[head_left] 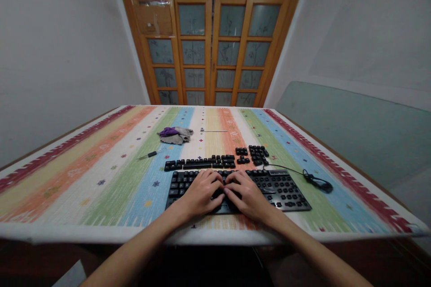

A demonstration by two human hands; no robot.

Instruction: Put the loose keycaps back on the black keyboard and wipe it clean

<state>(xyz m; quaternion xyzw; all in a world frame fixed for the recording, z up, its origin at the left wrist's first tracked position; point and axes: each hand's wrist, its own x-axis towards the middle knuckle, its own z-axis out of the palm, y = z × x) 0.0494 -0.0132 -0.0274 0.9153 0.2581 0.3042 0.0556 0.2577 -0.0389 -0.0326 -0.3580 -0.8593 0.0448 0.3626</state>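
Note:
A black keyboard lies near the table's front edge. Keycaps sit on its left end, while its right part shows bare key positions. Both of my hands are bent over its middle, fingertips close together. My left hand has its fingers curled down, thumb and forefinger drawn in. My right hand is curled likewise, its fingertips against the left ones. Whatever small thing they pinch is hidden. Behind the keyboard lie loose black keycaps in rows, with smaller groups of keycaps to the right.
A screwdriver-like tool with a black handle lies left of the keycaps. Farther back are a crumpled grey and purple cloth and a thin metal rod. The keyboard's coiled cable rests on the right of the striped tablecloth.

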